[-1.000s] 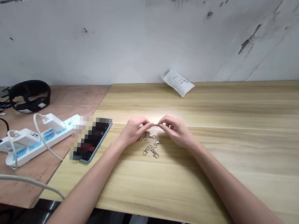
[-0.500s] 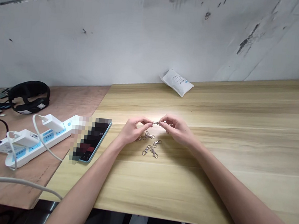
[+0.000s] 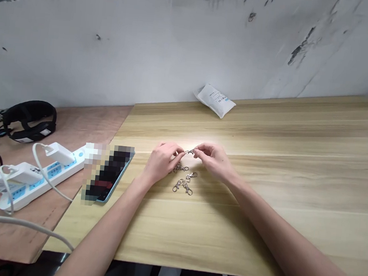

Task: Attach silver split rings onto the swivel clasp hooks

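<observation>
My left hand (image 3: 162,160) and my right hand (image 3: 213,158) meet fingertip to fingertip above the light wooden table (image 3: 265,172). Both pinch one small metal keychain clasp (image 3: 189,151) held between them, the left on its left end, the right on its right end. Just below my hands, several more metal clasps (image 3: 183,179) lie loose on the table. Both sets of fingers are curled tight.
A phone (image 3: 109,174) lies left of my left hand. A white power strip (image 3: 31,173) with chargers and cables sits further left on a brown board. A black headset (image 3: 31,119) lies at far left. A white packet (image 3: 214,99) rests by the wall.
The view has shifted slightly. My hands stay together on the clasp, with only small finger movements.
</observation>
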A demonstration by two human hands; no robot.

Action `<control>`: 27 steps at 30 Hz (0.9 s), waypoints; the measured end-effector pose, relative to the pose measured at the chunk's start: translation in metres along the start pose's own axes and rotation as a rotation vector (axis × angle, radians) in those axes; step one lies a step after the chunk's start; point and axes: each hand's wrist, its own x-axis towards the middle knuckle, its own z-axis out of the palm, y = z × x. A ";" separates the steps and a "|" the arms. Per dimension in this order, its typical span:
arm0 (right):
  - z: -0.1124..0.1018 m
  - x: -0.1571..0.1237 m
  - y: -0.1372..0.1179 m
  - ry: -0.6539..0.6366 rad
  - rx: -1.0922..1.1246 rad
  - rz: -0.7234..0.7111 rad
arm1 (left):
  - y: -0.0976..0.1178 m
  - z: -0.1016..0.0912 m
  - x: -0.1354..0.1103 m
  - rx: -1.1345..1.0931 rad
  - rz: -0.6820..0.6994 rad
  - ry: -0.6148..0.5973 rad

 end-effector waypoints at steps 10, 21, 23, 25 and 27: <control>0.000 -0.001 -0.006 -0.021 0.198 0.045 | 0.002 0.000 0.002 -0.231 -0.076 0.021; 0.000 -0.001 -0.006 -0.029 0.229 0.071 | -0.001 -0.005 0.003 -0.281 -0.074 0.181; 0.000 -0.001 -0.005 -0.028 0.214 0.069 | 0.000 -0.006 0.002 -0.232 -0.058 0.202; 0.000 -0.002 -0.005 -0.024 0.192 0.054 | 0.001 -0.005 0.001 -0.143 -0.019 0.198; 0.002 -0.002 -0.004 -0.007 0.150 0.016 | 0.002 -0.002 0.000 -0.038 0.023 0.160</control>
